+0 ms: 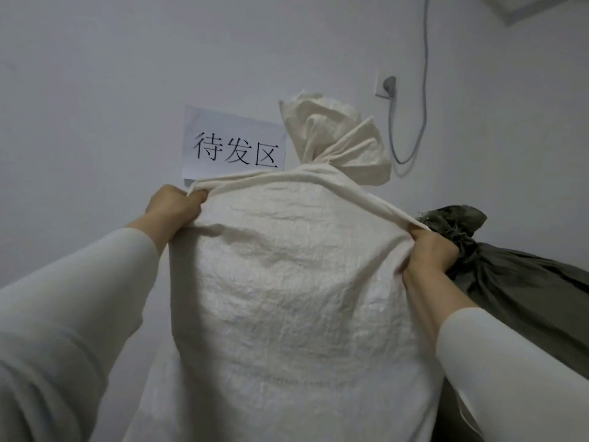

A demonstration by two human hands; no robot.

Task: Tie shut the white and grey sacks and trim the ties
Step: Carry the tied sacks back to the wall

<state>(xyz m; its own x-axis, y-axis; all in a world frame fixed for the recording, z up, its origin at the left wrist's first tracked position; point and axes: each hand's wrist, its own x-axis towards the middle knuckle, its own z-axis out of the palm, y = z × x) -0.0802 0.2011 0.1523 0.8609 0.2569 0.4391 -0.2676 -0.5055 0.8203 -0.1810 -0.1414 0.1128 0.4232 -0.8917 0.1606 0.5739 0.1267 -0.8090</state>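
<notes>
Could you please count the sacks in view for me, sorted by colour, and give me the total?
White sacks: 2, the front one gripped at its top corners by the left hand and right hand, and a tied one behind.
Grey sacks: 1, tied at the neck, on the right.
Total: 3 sacks.

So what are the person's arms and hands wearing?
Both arms wear long, plain, pale whitish sleeves, snug and smooth, ending at the wrists. The left hand and right hand are bare: no gloves, and no rings or watch can be seen.
</notes>
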